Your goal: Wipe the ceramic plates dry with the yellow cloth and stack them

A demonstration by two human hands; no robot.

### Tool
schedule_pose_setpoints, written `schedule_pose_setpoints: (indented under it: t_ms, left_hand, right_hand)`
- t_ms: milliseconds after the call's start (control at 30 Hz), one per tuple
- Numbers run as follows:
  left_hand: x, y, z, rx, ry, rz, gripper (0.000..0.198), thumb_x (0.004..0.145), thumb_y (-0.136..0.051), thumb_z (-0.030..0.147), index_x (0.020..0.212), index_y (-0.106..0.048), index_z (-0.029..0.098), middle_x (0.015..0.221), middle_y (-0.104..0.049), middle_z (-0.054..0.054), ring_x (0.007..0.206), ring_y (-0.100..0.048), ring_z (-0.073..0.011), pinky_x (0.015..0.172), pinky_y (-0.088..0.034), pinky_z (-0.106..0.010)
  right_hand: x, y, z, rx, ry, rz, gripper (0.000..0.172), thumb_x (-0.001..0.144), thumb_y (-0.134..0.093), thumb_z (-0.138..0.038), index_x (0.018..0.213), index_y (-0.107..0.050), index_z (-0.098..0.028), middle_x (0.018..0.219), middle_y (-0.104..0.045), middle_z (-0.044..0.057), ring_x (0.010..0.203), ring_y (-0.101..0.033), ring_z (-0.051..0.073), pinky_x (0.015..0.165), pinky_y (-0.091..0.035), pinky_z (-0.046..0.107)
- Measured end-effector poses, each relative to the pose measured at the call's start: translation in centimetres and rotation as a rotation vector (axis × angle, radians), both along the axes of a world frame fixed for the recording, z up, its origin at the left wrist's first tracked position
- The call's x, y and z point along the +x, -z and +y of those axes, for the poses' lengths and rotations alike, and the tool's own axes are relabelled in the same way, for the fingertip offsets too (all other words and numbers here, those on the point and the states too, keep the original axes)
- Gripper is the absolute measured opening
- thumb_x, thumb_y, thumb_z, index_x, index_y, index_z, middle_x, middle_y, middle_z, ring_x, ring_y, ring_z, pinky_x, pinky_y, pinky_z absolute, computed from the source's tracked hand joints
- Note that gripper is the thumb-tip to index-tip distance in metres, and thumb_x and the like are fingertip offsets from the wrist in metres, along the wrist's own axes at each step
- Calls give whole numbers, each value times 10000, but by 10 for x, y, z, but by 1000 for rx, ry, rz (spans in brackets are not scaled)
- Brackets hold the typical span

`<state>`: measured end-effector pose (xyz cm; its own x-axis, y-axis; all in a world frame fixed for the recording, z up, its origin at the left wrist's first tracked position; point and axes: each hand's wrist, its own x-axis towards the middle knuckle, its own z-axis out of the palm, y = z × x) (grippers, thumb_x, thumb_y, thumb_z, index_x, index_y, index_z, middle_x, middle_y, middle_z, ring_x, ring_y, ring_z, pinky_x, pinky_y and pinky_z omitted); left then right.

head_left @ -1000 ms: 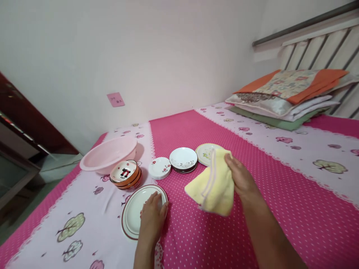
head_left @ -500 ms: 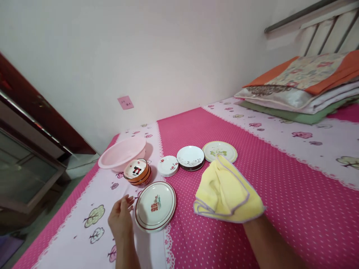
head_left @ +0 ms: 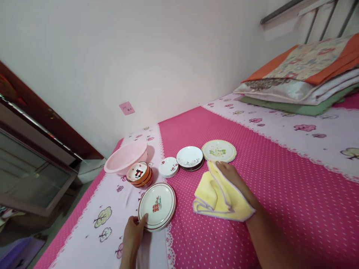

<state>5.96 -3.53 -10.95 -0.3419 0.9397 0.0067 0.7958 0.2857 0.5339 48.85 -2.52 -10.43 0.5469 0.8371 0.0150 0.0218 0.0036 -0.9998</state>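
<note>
My left hand [head_left: 135, 231] is at the near left edge of a white plate [head_left: 165, 200] with a red-brown rim and a red printed motif. The thumb lies on top of the rim, and the other fingers are mostly hidden at its side. A folded yellow cloth [head_left: 214, 196] with a purple edge is in my right hand [head_left: 228, 172]. Its thumb shows at the cloth's top corner; the other fingers are covered. Just beyond the cloth sits a yellow-rimmed plate [head_left: 220, 149] with a green print.
Small flowered plates [head_left: 168, 165], dark-rimmed dishes [head_left: 190, 155] and orange bowls [head_left: 137, 173] stand stacked behind the plate. A pink basin [head_left: 125, 158] is at the back left. Pillows and folded bedding [head_left: 288, 87] lie at the right on the pink bedspread [head_left: 280, 179], beside a wall.
My left hand has moved right onto the edge of the red-rimmed plate. The cloth has shifted in my right hand, and that hand's thumb now shows.
</note>
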Motion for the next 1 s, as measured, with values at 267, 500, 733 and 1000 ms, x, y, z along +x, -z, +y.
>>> schedule_pose_setpoints:
  t_ms: [267,500,733,1000]
  left_hand:
    - [-6,2,1,11,16,85,331,810,-422,595,689,-414,287,582,-550,-18,639,-582,-269,646,-426,-370]
    - [1,-12,5,30,-89,128,243,811,-473,514,759,-489,277,686,-649,-100,756,-636,-364,689,-400,-413]
    - [13,-32,-1,234,-127,-58,271,751,-579,516,803,-491,265,699,-611,-45,721,-596,-302,653,-384,-372]
    - [47,-51,-16,445,-174,-617,438,739,-637,565,1002,-494,245,586,-546,76,495,-544,-172,492,-450,-290]
  right_hand:
    - [20,11,19,-146,-194,-428,334,944,-430,-370,845,-684,-177,941,-750,131,897,-660,262,814,-451,331]
    - [17,20,19,-268,-260,-621,408,963,-509,-358,1266,-623,-110,1288,-672,222,1150,-645,311,949,-430,359]
    - [30,21,16,-284,-365,-681,376,978,-514,-380,1228,-665,-144,1311,-680,184,1170,-663,284,951,-452,332]
    - [28,25,17,-305,-386,-718,442,981,-493,-367,1294,-618,-81,1352,-643,226,1239,-620,321,1025,-429,386]
